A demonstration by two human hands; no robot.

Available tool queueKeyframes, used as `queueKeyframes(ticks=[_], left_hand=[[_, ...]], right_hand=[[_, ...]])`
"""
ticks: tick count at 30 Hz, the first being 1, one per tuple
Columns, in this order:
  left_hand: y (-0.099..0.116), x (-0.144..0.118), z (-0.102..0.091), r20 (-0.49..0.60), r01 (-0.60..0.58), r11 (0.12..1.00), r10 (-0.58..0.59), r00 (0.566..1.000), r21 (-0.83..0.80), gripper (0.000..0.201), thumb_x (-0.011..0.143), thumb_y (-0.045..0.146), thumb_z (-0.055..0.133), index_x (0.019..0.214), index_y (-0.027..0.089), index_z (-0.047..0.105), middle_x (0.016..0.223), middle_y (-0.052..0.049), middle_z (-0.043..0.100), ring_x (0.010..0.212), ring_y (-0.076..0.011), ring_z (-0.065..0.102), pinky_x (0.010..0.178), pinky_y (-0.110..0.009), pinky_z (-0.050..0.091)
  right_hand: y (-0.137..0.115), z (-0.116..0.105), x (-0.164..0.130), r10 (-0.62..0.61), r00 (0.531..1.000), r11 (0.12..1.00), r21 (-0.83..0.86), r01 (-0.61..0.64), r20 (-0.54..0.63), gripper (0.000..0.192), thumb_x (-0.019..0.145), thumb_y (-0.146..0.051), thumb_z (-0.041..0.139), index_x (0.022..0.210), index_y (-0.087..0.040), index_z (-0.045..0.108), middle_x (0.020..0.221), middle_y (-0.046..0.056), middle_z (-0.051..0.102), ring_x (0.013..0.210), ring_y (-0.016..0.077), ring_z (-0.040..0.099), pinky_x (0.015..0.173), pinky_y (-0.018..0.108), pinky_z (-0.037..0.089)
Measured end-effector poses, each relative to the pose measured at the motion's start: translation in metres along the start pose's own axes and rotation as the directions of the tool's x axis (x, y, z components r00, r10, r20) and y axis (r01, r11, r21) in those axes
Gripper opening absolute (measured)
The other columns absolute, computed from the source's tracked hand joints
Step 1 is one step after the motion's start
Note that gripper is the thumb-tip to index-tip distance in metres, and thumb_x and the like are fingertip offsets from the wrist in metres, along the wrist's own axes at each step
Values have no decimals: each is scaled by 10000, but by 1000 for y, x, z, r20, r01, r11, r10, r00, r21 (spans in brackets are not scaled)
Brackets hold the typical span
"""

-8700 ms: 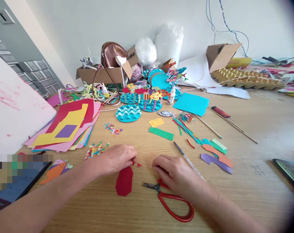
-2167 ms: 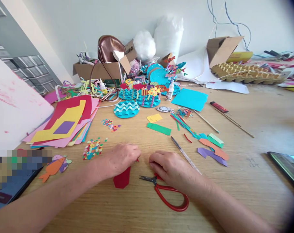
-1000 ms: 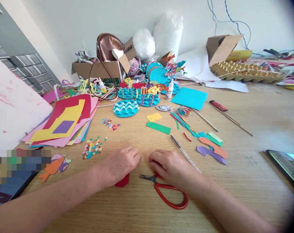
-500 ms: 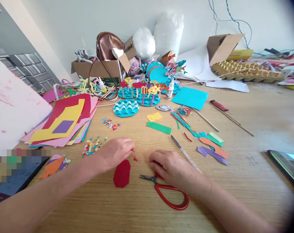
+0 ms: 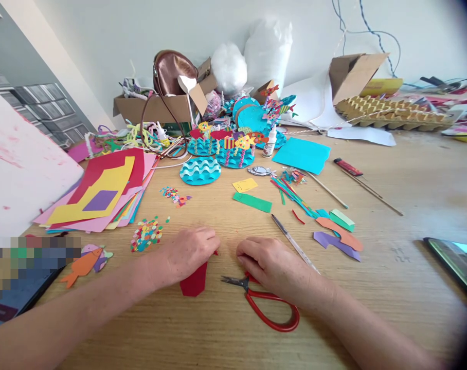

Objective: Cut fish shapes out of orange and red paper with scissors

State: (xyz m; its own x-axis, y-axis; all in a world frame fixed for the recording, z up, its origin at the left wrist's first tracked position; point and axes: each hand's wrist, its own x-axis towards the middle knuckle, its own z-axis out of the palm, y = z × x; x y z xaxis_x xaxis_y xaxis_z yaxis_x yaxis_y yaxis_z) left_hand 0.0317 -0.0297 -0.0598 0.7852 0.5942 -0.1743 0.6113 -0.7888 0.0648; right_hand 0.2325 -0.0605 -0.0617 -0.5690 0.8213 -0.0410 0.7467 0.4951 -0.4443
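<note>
My left hand (image 5: 195, 251) has its fingers pinched together around a small red paper scrap (image 5: 216, 252), of which only the tip shows. Under that hand lies a dark red cut paper shape (image 5: 194, 283), its upper part hidden. Across a small gap, my right hand (image 5: 259, 255) rests on the table with curled, closed fingers; what they hold, if anything, is hidden. A pair of red-handled scissors (image 5: 241, 283) lies against the right hand, blades pointing left, one handle loop partly under the palm. Just beyond this hand is a pen (image 5: 293, 241).
Confetti dots (image 5: 145, 234), paper fish (image 5: 85, 265) and stacked coloured paper (image 5: 73, 213) lie left. Farther back stand blue wave-decorated discs (image 5: 200, 171), a glue bottle (image 5: 270, 143) and a cardboard box (image 5: 160, 109). Paper offcuts (image 5: 337, 234), sticks (image 5: 329, 191) and a phone (image 5: 455, 267) lie right.
My left hand has moved slightly right and down, covering the top of the red shape and reaching the small red scrap. My right hand has stayed almost still.
</note>
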Motion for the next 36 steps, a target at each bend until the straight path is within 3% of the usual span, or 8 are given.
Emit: queueKeyframes(ticks=[12, 17, 26, 30, 36], left_hand=[[11, -3, -6, 18, -99, 977, 97, 995, 189, 121, 814, 45, 489, 786, 154, 534, 802, -44, 587, 715, -184, 529, 595, -286, 429], [13, -7, 1, -32, -129, 949, 145, 989, 287, 125, 819, 48, 466, 798, 149, 536, 787, -60, 569, 712, -203, 508, 582, -306, 419], [1, -2, 4, -60, -21, 999, 23, 998, 48, 167, 881, 111, 407, 771, 155, 524, 791, -25, 565, 726, -158, 509, 638, -265, 414], [-1, -1, 2, -15, -13, 1000, 13, 1000, 1, 160, 880, 121, 414, 782, 153, 535, 807, -26, 576, 742, -161, 527, 650, -269, 425], [6, -1, -4, 24, -42, 997, 40, 999, 70, 161, 855, 62, 426, 790, 155, 540, 810, -42, 588, 743, -176, 542, 658, -285, 438]], right_hand=[[1, 2, -1, -2, 1000, 1000, -11, 2, -4, 197, 858, -139, 445, 709, -163, 573, 677, 13, 590, 611, 120, 499, 563, 215, 317], [1, 2, -1, -11, 1000, 1000, -16, 11, -16, 201, 859, -141, 442, 703, -167, 568, 670, 10, 584, 608, 121, 496, 565, 217, 315], [0, 0, 0, 9, 1000, 1000, -19, -9, 0, 193, 859, -153, 456, 710, -163, 579, 665, 11, 588, 594, 117, 494, 556, 216, 305], [1, 1, 0, 5, 1000, 1000, -15, -5, -5, 183, 858, -151, 459, 722, -160, 581, 674, 11, 591, 605, 117, 499, 559, 214, 307], [1, 2, -1, 1, 1000, 1000, -14, -1, -4, 192, 863, -157, 453, 713, -166, 572, 676, 5, 587, 615, 118, 504, 564, 215, 315]])
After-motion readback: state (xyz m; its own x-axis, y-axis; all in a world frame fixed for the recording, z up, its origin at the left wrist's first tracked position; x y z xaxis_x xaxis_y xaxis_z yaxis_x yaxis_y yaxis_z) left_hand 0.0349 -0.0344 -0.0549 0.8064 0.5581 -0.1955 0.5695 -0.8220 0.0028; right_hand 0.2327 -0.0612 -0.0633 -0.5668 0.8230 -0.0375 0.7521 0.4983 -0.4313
